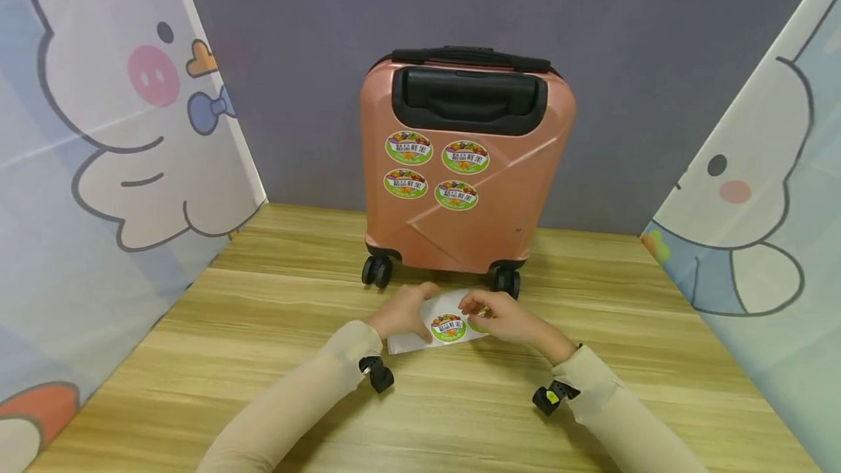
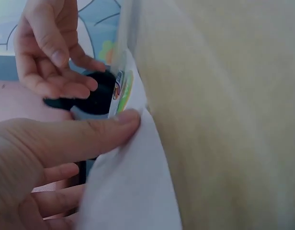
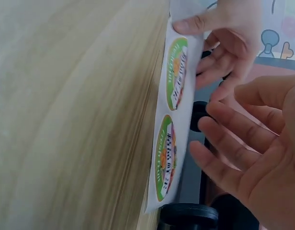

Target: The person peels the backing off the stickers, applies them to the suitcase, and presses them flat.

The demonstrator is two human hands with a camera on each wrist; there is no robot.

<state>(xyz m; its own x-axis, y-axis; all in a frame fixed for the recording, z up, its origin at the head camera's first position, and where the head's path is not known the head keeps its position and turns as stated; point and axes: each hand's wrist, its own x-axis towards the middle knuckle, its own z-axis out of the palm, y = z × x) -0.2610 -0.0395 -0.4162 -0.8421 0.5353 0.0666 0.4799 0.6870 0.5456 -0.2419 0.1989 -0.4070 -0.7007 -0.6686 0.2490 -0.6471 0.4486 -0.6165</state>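
Observation:
A white sticker sheet (image 1: 404, 344) lies in front of the suitcase, bearing two oval fruit stickers (image 3: 176, 74) with green borders. My left hand (image 1: 401, 312) grips the sheet, its thumb (image 2: 97, 136) pressed on the paper beside one sticker. Over the sheet's right part hovers my right hand (image 1: 507, 318), fingers loosely bent and nothing between them. In the right wrist view its fingers (image 3: 224, 148) are apart from the sheet. Behind both hands stands a pink suitcase (image 1: 486, 228) with several matching stickers (image 1: 465, 158) on its shell.
The suitcase stands upright on black wheels (image 1: 377, 271), close behind the sheet. Its black handle (image 1: 469, 97) is folded down. Beneath everything is a wood-grain table (image 1: 296, 254), with a grey panel (image 1: 296, 93) behind and cartoon-printed cloths (image 1: 59, 254) at both sides.

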